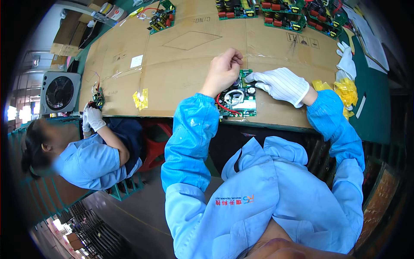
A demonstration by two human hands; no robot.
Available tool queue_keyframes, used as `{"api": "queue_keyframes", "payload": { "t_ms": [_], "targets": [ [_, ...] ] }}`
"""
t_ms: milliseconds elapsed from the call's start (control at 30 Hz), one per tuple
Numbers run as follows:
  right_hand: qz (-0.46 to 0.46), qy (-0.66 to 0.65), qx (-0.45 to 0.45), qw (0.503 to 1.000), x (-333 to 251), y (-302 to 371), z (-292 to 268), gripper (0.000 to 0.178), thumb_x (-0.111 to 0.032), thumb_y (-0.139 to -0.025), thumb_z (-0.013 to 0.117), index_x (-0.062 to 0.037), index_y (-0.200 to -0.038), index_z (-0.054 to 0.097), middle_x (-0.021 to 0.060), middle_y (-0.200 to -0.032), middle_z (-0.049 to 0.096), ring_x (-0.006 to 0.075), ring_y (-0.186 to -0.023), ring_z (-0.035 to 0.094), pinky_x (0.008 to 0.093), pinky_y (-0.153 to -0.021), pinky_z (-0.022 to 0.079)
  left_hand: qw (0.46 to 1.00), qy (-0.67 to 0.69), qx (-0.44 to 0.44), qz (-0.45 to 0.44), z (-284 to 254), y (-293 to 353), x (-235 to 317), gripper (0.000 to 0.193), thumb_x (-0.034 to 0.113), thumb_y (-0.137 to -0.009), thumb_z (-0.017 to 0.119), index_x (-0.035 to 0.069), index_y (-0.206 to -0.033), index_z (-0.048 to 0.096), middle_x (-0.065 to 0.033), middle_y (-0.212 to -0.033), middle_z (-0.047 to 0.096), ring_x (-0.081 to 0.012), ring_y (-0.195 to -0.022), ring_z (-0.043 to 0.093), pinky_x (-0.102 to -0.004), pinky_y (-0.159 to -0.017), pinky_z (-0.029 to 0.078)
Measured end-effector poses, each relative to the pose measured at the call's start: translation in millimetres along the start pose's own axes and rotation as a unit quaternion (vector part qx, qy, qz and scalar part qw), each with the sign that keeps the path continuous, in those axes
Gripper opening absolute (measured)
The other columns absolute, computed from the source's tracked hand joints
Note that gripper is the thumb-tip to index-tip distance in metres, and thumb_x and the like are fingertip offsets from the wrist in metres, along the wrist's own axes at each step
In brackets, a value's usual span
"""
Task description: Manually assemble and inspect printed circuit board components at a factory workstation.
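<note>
A green circuit board (251, 113) lies on the cardboard near the edge closest to me. It carries a coil of white cable (234, 98), a red wire (221, 103) and a white block. My left hand (222, 71) is bare and sits over the board's far left corner. Its fingers are curled together, and whatever they may pinch is too small or hidden to make out. In a white striped glove, my right hand (282, 85) grips the board's upper right side, thumb and fingertips closed at its edge.
Several assembled boards (282, 15) stand along the far edge, with another board (161, 19) farther left. Yellow tape pieces (346, 91) and a white glove (346, 60) lie at right. A co-worker (92, 159) at left holds a small board (98, 98) near a fan (60, 93).
</note>
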State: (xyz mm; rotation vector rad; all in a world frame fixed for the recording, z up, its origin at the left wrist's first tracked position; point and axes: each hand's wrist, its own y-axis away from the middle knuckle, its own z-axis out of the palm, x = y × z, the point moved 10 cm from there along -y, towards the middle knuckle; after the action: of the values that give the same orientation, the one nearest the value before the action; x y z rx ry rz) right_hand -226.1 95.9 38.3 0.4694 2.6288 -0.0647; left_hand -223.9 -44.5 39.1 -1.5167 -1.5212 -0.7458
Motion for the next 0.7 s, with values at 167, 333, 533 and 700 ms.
{"api": "queue_keyframes", "payload": {
  "t_ms": [167, 333, 533, 700],
  "targets": [
    [-0.013, 0.020, -0.070, 0.997, 7, -3, 10, 0.034, -0.030, -0.101, 0.055, -0.0234, -0.135, 0.059, 0.0173, -0.097, 0.072, 0.0431, -0.083, 0.067, 0.0536, -0.073, 0.053, 0.999, -0.009, 0.021, 0.028, -1, 0, 6, 0.022, 0.000, -0.083, 0.052, -0.001, -0.101, 0.064, -0.0166, -0.086, 0.071, -0.0296, -0.081, 0.071, -0.0384, -0.074, 0.056],
    [0.006, -0.001, -0.072, 0.997, 7, -1, 12, 0.035, -0.028, -0.101, 0.054, -0.0267, -0.136, 0.060, 0.0163, -0.093, 0.072, 0.0410, -0.081, 0.067, 0.0537, -0.073, 0.052, 0.999, -0.029, 0.003, 0.013, 0, 2, 4, 0.023, -0.002, -0.087, 0.050, -0.002, -0.106, 0.064, -0.0140, -0.089, 0.072, -0.0202, -0.086, 0.072, -0.0311, -0.075, 0.056],
    [-0.002, 0.013, -0.004, 1.000, 10, -3, 9, 0.030, -0.027, -0.101, 0.055, -0.0236, -0.129, 0.063, 0.0179, -0.096, 0.072, 0.0428, -0.083, 0.067, 0.0525, -0.073, 0.053, 0.997, -0.077, -0.003, 0.026, 3, 0, 12, 0.025, 0.000, -0.086, 0.051, 0.000, -0.107, 0.064, -0.0147, -0.087, 0.073, -0.0239, -0.083, 0.072, -0.0340, -0.076, 0.056],
    [-0.025, -0.054, 0.196, 0.979, -20, 11, -52, 0.028, -0.020, -0.099, 0.056, -0.0207, -0.126, 0.065, 0.0132, -0.102, 0.073, 0.0352, -0.088, 0.070, 0.0433, -0.073, 0.056, 0.990, -0.135, 0.011, 0.048, 3, -3, 16, 0.026, -0.001, -0.086, 0.051, 0.000, -0.109, 0.063, -0.0143, -0.087, 0.072, -0.0244, -0.081, 0.072, -0.0352, -0.078, 0.057]
  ]
}}
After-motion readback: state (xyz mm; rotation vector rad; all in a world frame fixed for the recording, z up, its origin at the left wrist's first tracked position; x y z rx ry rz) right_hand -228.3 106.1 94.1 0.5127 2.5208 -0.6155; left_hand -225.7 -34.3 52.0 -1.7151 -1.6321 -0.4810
